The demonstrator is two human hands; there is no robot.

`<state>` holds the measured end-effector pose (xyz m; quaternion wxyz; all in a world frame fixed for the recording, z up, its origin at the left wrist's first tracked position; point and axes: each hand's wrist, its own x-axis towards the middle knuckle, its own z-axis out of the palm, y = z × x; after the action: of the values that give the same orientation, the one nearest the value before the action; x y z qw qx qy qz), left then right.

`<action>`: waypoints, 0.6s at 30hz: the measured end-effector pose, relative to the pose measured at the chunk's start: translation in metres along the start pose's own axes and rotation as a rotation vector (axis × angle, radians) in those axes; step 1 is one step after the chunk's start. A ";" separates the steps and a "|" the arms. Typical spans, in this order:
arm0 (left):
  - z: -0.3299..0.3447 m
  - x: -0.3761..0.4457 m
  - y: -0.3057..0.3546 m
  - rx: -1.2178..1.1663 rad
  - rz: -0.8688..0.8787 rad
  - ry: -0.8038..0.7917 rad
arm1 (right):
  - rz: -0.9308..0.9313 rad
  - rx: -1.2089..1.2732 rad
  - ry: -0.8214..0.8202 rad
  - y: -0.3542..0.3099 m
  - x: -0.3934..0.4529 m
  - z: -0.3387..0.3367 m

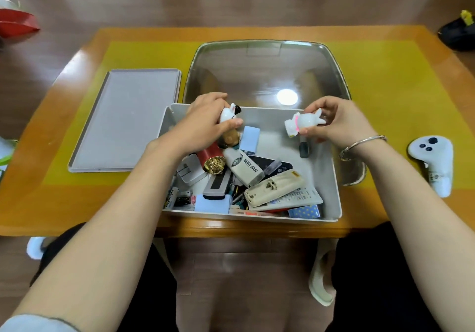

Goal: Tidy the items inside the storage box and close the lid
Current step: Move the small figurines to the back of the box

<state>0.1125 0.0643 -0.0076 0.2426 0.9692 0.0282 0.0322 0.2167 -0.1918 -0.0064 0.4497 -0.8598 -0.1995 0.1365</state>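
Hidden and cut-off parts around the storage box [331,177]

The left hand [205,121] covers most of a white figurine [227,114], leaving only its top and a dark bit showing; below it, a brown object [231,137] is too covered to name. The right hand [339,123] hides the far end of the second white figurine [303,123]. Small print on the remote control [295,196] is unreadable. At the left edge, a red item [15,24] is cut off, as is a dark object [460,33] at the right edge.
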 end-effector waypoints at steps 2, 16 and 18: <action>0.006 0.003 -0.001 0.070 -0.018 -0.045 | -0.001 -0.006 -0.016 0.001 0.000 -0.001; 0.025 0.001 -0.007 0.264 -0.160 0.022 | -0.073 -0.227 -0.106 -0.002 0.006 0.003; 0.025 0.000 -0.007 0.279 -0.171 0.024 | -0.100 -0.255 -0.107 -0.003 0.006 0.004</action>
<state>0.1140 0.0592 -0.0327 0.1069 0.9871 0.1178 0.0189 0.2194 -0.1849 -0.0069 0.3321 -0.8905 -0.2813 0.1331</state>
